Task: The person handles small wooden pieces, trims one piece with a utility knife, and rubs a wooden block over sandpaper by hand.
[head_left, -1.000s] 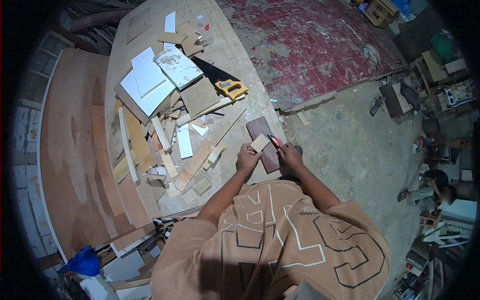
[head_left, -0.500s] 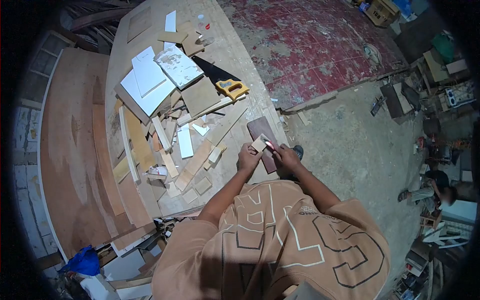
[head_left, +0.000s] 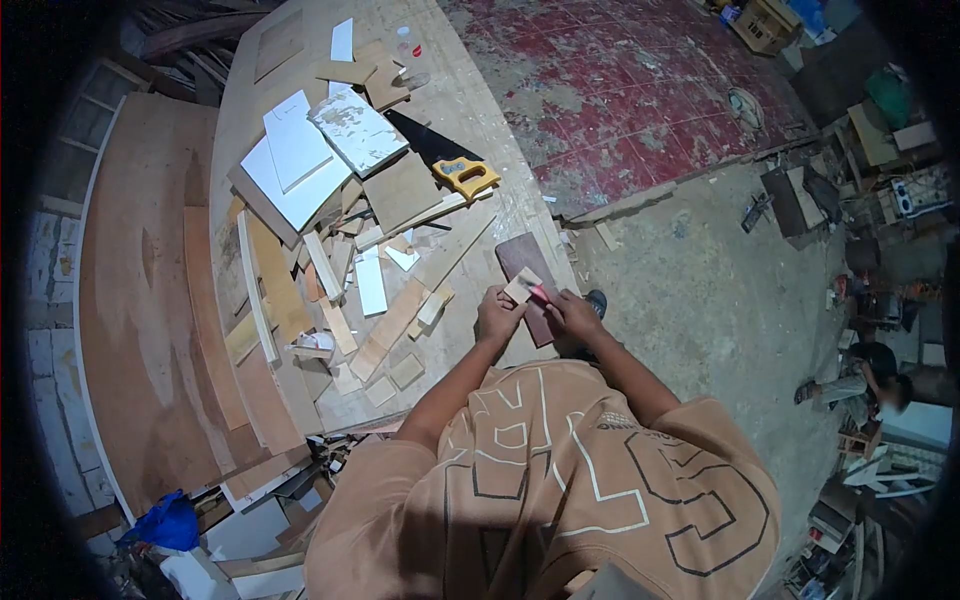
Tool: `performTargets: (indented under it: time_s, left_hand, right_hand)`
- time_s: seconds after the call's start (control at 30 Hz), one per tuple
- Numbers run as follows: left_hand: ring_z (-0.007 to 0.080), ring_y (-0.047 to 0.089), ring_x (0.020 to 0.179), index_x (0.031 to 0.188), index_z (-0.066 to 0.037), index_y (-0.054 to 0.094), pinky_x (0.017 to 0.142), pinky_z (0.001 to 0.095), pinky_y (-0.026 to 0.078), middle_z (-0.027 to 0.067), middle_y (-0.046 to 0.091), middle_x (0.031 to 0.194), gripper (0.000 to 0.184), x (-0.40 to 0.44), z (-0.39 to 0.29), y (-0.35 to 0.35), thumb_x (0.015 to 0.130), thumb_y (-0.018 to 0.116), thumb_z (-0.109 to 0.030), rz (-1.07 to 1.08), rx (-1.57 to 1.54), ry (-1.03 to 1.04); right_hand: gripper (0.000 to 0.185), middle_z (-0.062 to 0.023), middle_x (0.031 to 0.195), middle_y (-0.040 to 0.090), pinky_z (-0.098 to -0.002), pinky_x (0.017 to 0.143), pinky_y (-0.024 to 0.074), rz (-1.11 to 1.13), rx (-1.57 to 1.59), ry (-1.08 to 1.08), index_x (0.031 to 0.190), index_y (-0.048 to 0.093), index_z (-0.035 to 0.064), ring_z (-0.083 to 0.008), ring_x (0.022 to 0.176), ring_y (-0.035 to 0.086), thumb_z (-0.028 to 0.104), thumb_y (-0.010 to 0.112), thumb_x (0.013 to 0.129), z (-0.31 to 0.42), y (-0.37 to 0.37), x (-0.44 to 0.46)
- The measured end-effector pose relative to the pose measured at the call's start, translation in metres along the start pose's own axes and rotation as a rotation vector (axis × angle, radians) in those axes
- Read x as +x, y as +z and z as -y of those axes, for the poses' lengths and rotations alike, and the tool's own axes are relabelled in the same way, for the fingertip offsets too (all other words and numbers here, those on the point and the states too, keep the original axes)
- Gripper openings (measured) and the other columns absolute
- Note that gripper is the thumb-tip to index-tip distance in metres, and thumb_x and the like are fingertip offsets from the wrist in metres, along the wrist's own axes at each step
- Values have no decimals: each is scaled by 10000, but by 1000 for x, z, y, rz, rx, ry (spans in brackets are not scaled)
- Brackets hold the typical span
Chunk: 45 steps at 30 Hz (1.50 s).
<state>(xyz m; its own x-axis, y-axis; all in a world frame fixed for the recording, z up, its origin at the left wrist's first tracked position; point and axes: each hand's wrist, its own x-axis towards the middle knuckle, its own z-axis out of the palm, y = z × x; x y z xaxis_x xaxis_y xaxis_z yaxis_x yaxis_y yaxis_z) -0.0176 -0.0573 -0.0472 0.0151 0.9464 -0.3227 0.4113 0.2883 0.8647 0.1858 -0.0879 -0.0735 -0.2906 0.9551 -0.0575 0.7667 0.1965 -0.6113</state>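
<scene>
My left hand (head_left: 500, 315) is closed on a small pale wooden block (head_left: 519, 288), fingers along its near left side. Closed too, my right hand (head_left: 576, 316) grips a small red-handled tool (head_left: 539, 293). Its greyish tip lies against the block's upper face; the exact kind of tool is too small to make out. Both hands are over a dark reddish-brown board (head_left: 516, 254) lying at the right edge of the workbench (head_left: 470, 90).
A handsaw (head_left: 466, 178) with a yellow handle lies up the bench. White panels (head_left: 295, 145), wood offcuts (head_left: 392, 325) and a clear bottle (head_left: 403, 40) spread leftward. Another person (head_left: 868, 378) sits low at the far right. Concrete floor (head_left: 680, 290) borders the bench.
The tool has tilted slightly against the block, and its bright glint has faded to a grey tip and red handle. Both hands stay almost in place.
</scene>
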Motion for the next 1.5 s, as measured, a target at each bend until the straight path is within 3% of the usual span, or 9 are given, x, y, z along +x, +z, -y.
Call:
performTargets:
  time_s: [0.07, 0.17, 0.5, 0.57, 0.73, 0.87, 0.93, 1.2, 1.5]
  left_hand:
    - [137, 635, 782, 1105, 3, 538, 715, 295, 536, 71, 654, 887, 473, 1, 3, 0, 716, 783, -106, -4, -18, -7]
    - [138, 638, 774, 1104, 6, 536, 716, 294, 537, 75, 654, 879, 473, 0, 0, -2, 717, 783, -109, 10, 16, -3]
    - [141, 639, 770, 1109, 2, 543, 722, 286, 537, 74, 656, 865, 472, 0, 1, -2, 706, 766, -104, -15, -17, 0]
    - [142, 634, 775, 1113, -8, 541, 720, 280, 531, 76, 652, 875, 472, -4, -10, -3, 707, 764, -97, -10, -8, -32]
    - [141, 627, 759, 1172, -10, 511, 702, 285, 528, 68, 635, 866, 507, 0, -1, -6, 731, 751, -83, -49, -38, 33]
    - [133, 618, 724, 1245, -3, 470, 676, 287, 528, 65, 622, 860, 543, 0, -10, -8, 766, 719, -63, -18, -52, 17]
    - [128, 614, 716, 1258, -2, 460, 667, 285, 526, 71, 623, 874, 554, 0, -8, -6, 770, 714, -59, -6, -83, 47]
    - [129, 640, 788, 1241, 19, 443, 675, 249, 531, 99, 628, 943, 434, 17, 27, 12, 848, 614, -48, 30, -210, 82]
    - [187, 674, 826, 1146, 31, 469, 704, 294, 586, 147, 654, 964, 247, 11, 22, 10, 913, 536, -13, 177, -456, -101]
  right_hand:
    - [289, -162, 970, 575, -441, 728, 504, -34, 5, 138, 1110, 623, 77, -373, 867, 601, 296, 553, 934, -1, 5, 2]
    - [282, -165, 964, 579, -436, 751, 505, 21, 6, -70, 1081, 632, 71, -374, 887, 596, 298, 550, 936, 1, 5, -1]
    - [297, -171, 977, 585, -448, 786, 495, 21, -37, 41, 1050, 633, 59, -366, 945, 588, 319, 525, 954, 12, 3, -2]
    - [314, -172, 977, 587, -452, 778, 492, -5, -14, 255, 1151, 618, 83, -364, 929, 588, 310, 518, 959, 4, 0, -1]
    - [464, -167, 933, 568, -445, 735, 504, -114, -44, 184, 1403, 448, 183, -362, 840, 600, 274, 527, 955, 3, -15, -6]
    - [341, -169, 921, 561, -447, 712, 501, -51, -46, 9, 1235, 556, 102, -377, 842, 594, 278, 549, 944, 14, -13, -14]
    - [258, -186, 890, 553, -462, 709, 471, -62, 62, 9, 991, 613, 27, -388, 818, 575, 274, 556, 942, 19, -10, -18]
    - [264, -183, 919, 562, -463, 725, 497, -48, 91, 119, 1045, 614, 43, -393, 837, 593, 278, 558, 938, 15, -13, -26]
    - [276, -193, 927, 590, -472, 745, 505, 91, 50, 210, 1001, 637, 40, -394, 854, 614, 295, 558, 930, 64, -62, -46]
